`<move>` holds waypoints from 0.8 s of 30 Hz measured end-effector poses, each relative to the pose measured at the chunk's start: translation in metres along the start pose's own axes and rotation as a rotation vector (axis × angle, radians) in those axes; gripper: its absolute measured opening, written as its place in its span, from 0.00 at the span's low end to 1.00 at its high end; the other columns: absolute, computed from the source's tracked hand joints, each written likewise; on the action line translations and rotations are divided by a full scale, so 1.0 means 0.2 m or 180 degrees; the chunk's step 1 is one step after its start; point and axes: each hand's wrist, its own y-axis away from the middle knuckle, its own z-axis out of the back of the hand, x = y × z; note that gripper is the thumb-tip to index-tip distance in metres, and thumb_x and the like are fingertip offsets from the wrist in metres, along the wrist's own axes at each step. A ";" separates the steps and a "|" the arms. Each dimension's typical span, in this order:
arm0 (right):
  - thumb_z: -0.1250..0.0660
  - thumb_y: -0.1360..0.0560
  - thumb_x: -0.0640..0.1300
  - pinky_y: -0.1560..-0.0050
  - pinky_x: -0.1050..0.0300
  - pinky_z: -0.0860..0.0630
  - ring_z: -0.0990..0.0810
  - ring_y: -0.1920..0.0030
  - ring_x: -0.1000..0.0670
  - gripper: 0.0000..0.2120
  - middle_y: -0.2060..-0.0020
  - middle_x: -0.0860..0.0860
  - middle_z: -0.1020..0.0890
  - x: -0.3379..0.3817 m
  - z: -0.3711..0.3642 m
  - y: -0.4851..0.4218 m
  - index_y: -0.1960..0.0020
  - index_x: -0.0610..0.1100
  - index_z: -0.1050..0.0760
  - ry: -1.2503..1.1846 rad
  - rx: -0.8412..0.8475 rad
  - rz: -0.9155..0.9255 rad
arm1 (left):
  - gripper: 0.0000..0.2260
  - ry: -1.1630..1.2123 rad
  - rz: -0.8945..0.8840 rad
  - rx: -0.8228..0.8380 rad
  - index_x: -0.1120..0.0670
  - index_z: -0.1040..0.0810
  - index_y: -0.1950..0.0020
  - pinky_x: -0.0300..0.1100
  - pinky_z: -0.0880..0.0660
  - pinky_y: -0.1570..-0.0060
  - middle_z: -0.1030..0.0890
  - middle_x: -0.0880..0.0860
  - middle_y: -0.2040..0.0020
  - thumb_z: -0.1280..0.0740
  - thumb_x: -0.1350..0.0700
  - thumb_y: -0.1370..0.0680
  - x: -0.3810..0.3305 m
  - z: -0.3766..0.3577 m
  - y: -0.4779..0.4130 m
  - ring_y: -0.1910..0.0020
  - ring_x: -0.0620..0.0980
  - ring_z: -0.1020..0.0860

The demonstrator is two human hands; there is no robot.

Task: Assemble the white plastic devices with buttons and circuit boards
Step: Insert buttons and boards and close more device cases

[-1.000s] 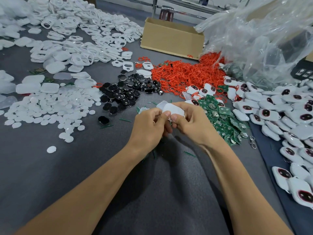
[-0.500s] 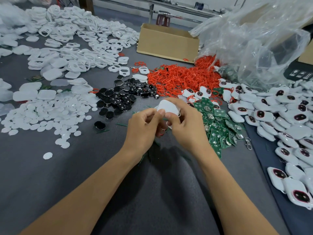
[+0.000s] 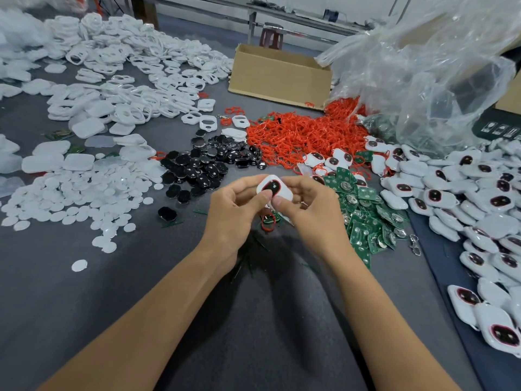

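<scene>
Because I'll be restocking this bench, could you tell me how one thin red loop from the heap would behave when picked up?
Probably floppy: the thin red loops lie bent in irregular shapes. Likely very light, being so slender. They look tangled, so one may drag neighbours.

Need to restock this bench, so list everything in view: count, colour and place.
white device: one, white with a black button ringed red, between both hands
black buttons: many, glossy black, pile beyond the left hand
red rings: many, red, heap at centre back
circuit boards: many, green, pile right of the hands
white discs: many, white, spread at left
shell frames: many, white, heap at far left
finished devices: many, white with dark buttons, right side
cardboard box: one, brown, far centre
plastic bag: one, clear, far right
table: one, grey, under everything
left hand: one, grips the white device from the left
right hand: one, grips it from the right
</scene>
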 end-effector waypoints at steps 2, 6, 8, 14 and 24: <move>0.30 0.29 0.29 0.59 0.66 0.25 0.22 0.64 0.59 0.13 0.58 0.48 0.17 0.01 0.00 0.00 0.47 0.40 0.22 -0.0249 0.0082 -0.0040 | 0.13 0.0116 0.0041 0.0128 0.55 0.19 0.44 0.40 0.22 0.50 0.15 0.54 0.51 0.34 0.70 0.24 0.00 0.00 0.00 0.52 0.49 0.18; 0.35 0.28 0.25 0.64 0.68 0.25 0.21 0.68 0.60 0.14 0.66 0.53 0.18 0.00 0.02 -0.01 0.50 0.42 0.23 -0.0836 0.0150 -0.0231 | 0.17 0.0253 0.0068 0.0296 0.54 0.21 0.42 0.34 0.23 0.51 0.16 0.54 0.48 0.37 0.72 0.23 -0.01 0.00 0.00 0.50 0.47 0.19; 0.37 0.26 0.25 0.66 0.67 0.25 0.21 0.70 0.58 0.14 0.69 0.53 0.17 0.00 0.03 0.00 0.48 0.41 0.25 -0.1028 0.0272 -0.0401 | 0.17 0.0283 0.0052 0.0302 0.55 0.21 0.41 0.36 0.22 0.49 0.16 0.55 0.48 0.38 0.72 0.23 -0.01 -0.01 0.00 0.50 0.47 0.19; 0.41 0.25 0.24 0.70 0.65 0.28 0.25 0.70 0.55 0.16 0.67 0.45 0.21 -0.01 0.02 -0.01 0.39 0.34 0.28 -0.1020 0.0433 -0.0603 | 0.16 -0.0006 -0.0067 0.0393 0.53 0.20 0.43 0.39 0.21 0.48 0.16 0.53 0.48 0.36 0.71 0.23 -0.03 -0.01 0.02 0.51 0.46 0.19; 0.39 0.25 0.25 0.67 0.67 0.26 0.22 0.69 0.57 0.15 0.70 0.51 0.19 -0.01 0.01 -0.01 0.41 0.36 0.26 -0.1049 0.0413 -0.0497 | 0.16 0.0028 -0.0007 0.0325 0.53 0.21 0.40 0.38 0.23 0.45 0.16 0.54 0.48 0.36 0.69 0.23 -0.04 -0.01 0.02 0.49 0.47 0.19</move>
